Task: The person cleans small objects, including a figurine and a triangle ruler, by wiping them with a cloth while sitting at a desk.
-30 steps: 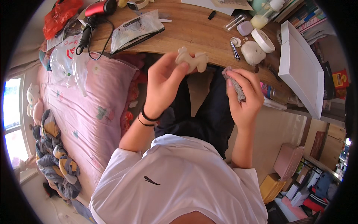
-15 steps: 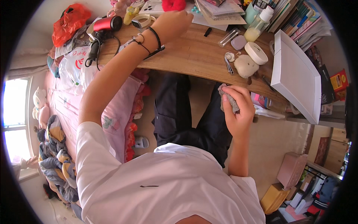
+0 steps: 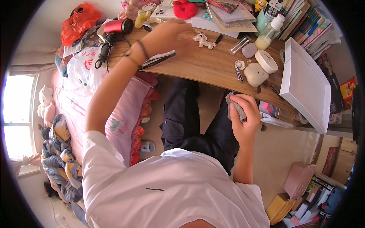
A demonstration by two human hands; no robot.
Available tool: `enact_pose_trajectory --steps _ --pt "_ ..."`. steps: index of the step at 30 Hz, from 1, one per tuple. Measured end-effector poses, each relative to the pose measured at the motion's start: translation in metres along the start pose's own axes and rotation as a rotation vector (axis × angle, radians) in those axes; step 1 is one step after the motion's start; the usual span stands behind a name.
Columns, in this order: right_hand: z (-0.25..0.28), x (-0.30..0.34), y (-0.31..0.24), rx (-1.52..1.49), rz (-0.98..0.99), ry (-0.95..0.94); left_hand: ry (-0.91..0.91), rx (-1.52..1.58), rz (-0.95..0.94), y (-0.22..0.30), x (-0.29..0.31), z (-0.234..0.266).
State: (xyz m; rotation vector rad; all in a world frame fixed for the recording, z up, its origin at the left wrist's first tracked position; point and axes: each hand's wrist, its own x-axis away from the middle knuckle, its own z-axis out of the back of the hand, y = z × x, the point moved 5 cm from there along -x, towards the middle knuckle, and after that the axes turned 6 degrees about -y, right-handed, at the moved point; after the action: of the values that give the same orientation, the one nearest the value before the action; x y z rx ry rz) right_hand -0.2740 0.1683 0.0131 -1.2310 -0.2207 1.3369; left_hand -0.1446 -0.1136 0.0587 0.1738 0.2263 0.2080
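The right hand (image 3: 247, 118) is gripping a gray cloth (image 3: 236, 109) near the desk edge. The left hand (image 3: 170, 36) is hovering apart over the wooden desk (image 3: 201, 64); blur is obscuring its finger opening. A white dog-shaped figurine (image 3: 205, 41) is lying on the desktop, just right of the left hand.

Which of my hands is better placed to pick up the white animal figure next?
Probably your left hand: it is over the desk, near the figure, and looks empty, though blurred. Your right hand is farther off, its fingers closed on a grey cloth.
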Motion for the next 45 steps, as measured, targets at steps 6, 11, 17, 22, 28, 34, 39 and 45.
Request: enact_pose_trajectory --steps 6,11,17,22,28,34,39,45 --pt "-0.016 -0.023 -0.005 -0.058 -0.014 -0.098 -0.156 -0.031 0.250 0.001 0.088 0.010" --pt "-0.053 -0.077 -0.017 0.014 0.052 -0.268 -0.145 0.056 0.342 -0.018 0.121 0.009" --pt "-0.114 -0.141 0.000 0.297 0.090 -0.345 0.034 0.180 0.304 -0.040 0.133 0.016" --pt "-0.159 -0.164 0.010 0.493 0.112 -0.372 0.161 0.297 0.539 -0.051 0.144 0.028" --pt "-0.172 -0.171 0.014 0.587 0.036 -0.412 0.448 0.302 0.538 -0.065 0.151 0.040" --pt "-0.165 -0.165 0.018 0.552 0.022 -0.458 0.559 0.457 0.475 -0.067 0.149 0.043" --pt "-0.120 -0.126 0.004 0.345 0.014 -0.395 0.503 0.354 0.511 -0.034 0.133 0.045" --pt "-0.052 -0.082 0.006 -0.019 -0.168 -0.258 0.385 0.284 0.432 0.027 0.102 0.043"
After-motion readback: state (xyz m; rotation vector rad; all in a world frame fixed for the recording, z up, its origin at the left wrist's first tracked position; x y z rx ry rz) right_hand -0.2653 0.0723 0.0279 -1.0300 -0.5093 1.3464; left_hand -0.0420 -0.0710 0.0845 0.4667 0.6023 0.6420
